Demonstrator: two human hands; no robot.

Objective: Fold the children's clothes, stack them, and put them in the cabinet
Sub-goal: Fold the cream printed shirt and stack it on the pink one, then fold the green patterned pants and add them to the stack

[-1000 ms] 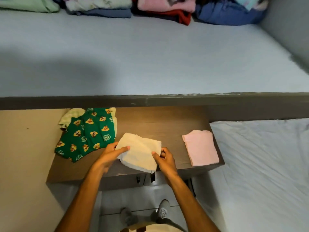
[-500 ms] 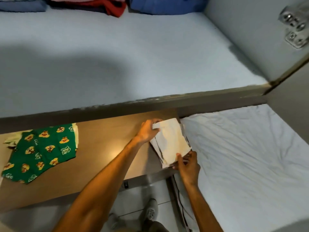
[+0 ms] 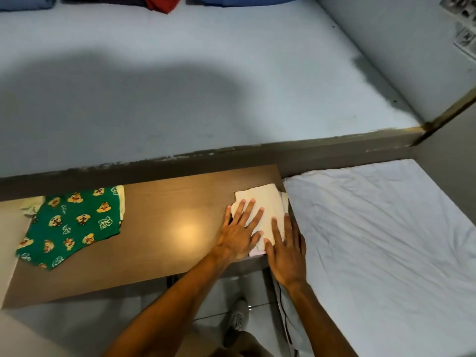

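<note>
A folded cream cloth [image 3: 262,202] lies at the right end of the brown table [image 3: 167,228], on top of a folded pink cloth [image 3: 256,252] that shows only as a thin edge. My left hand [image 3: 240,233] rests flat on the cream cloth with fingers spread. My right hand [image 3: 286,253] presses flat on its near right corner, fingers straight. A green garment [image 3: 72,225] printed with cartoon chipmunks lies unfolded at the table's left end, over a pale yellow piece.
Behind the table a wide pale blue surface [image 3: 206,86] runs back to a row of folded clothes, red [image 3: 161,2] and blue. A bed with a wrinkled white sheet [image 3: 381,240] adjoins the table on the right. Tiled floor and my shoes lie below.
I carried the cream cloth from the table's middle to the right end, set it on the pink cloth, and let go. Both hands now lie flat on it.
</note>
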